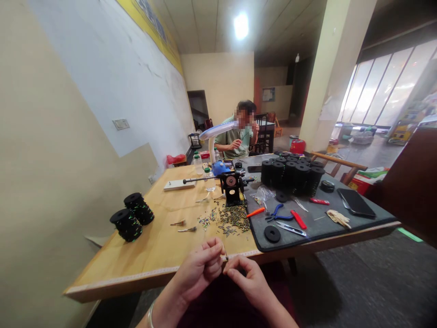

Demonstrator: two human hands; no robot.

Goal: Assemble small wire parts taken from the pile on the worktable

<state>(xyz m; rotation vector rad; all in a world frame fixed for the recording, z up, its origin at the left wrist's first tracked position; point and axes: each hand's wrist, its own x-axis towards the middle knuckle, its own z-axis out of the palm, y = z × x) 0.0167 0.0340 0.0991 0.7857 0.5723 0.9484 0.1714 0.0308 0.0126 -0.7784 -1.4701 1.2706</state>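
Just over the table's front edge, my left hand (205, 258) has its thumb and forefinger closed in a pinch. A small dark metal piece (226, 258) shows right at those fingertips. My right hand (247, 275) is also pinched, its fingertips just below the piece. Any thin line between the hands is too fine to make out. Beyond them lies a heap of small brass-coloured and dark metal pieces (235, 216), with tiny coloured beads (206, 221) to its left. A black hand-cranked winder (233, 187) stands behind the heap.
Black foam spools (290, 173) cluster on the grey mat (327, 232), along with blue pliers (280, 212), snips (291, 228) and a phone (357, 202). Two wound spools (126, 225) stand at left. A tape measure (136, 274) runs along the front edge. A co-worker (235, 136) sits opposite behind a lamp (218, 132).
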